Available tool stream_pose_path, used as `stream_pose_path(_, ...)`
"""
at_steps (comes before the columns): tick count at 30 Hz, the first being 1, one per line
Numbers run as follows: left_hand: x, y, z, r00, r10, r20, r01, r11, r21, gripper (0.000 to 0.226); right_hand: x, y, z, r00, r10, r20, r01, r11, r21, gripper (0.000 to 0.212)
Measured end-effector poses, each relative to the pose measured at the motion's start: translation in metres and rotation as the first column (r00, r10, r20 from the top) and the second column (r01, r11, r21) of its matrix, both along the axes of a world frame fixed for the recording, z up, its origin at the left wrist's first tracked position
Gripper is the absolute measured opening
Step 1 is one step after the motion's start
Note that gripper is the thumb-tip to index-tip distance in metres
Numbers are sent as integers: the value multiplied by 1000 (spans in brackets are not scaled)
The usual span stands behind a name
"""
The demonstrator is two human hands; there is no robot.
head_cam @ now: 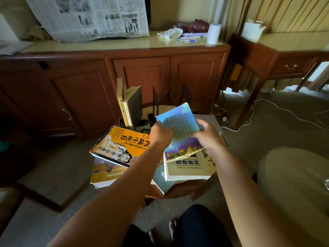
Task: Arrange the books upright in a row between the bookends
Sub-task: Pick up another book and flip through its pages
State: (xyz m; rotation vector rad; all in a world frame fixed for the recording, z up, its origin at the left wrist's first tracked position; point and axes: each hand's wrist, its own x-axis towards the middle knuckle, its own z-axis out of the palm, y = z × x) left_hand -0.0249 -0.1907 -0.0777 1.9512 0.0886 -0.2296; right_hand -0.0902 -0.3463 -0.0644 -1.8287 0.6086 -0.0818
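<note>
Left forearm [122, 177] over yellow book's [119, 143] edge

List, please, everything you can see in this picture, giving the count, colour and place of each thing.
Glossy blue paperback book: one, blue with a purple lower part, held tilted above the flat books.
Upright books: two, yellow-spined and dark, standing at the table's far left.
Black metal bookends: two, black, standing apart at the table's back.
Flat-lying books: four visible, orange, yellow, cream and grey-green, piled on the table's near side.
Round wooden table: one, brown, under the books.
Wooden cabinet: one, reddish brown, behind the table.
Newspaper: one, white, draped on the cabinet top.
White paper roll: one, white, cabinet top, right.
Left hand: one, grips the blue book's left edge.
Right hand: one, grips its right edge.
</note>
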Motion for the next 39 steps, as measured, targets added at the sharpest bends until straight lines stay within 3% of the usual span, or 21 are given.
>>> stream_pose_path(2,-14,11,15,998,-37,50,40,998,-45,39,-11,0,18,999,37,-27,-30,976,218,55)
stream_pose_path(5,-39,28,34,974,-162,158,174,982,-69,57,-35,7,50,989,139,56,-149,860,488,26)
stream_pose_path(8,-71,43,53,929,-259,264,272,962,-16,49,-58,13,71,984,141,109,-177,820,545,26)
stream_pose_path(13,-135,67,72,784,-426,452,293,895,335,49,-95,23,92,972,157,178,-231,794,563,26)
stream_pose_path(15,-158,74,76,729,-474,493,310,872,379,55,-107,29,102,969,157,189,-240,775,585,27)
stream_pose_path(17,-174,78,80,734,-459,499,335,886,322,60,-114,33,108,970,167,179,-243,746,620,34)
stream_pose_path(21,-186,81,91,774,-421,472,343,907,246,49,-121,53,102,966,198,166,-256,643,722,51)
stream_pose_path(24,-192,77,91,818,-402,411,371,916,157,68,-122,66,88,973,151,176,-232,592,772,58)
stream_pose_path(27,-197,71,89,871,-269,411,328,941,-78,65,-124,75,76,967,120,226,-252,583,772,48)
stream_pose_path(29,-195,72,87,870,-251,425,316,944,-90,57,-126,79,70,961,76,266,-261,568,780,41)
stream_pose_path(33,-190,79,87,859,-334,388,425,888,-177,53,-129,77,68,941,81,329,-318,545,776,50)
stream_pose_path(39,-177,90,90,899,-266,349,406,805,-432,54,-138,75,60,822,201,533,-541,568,620,57)
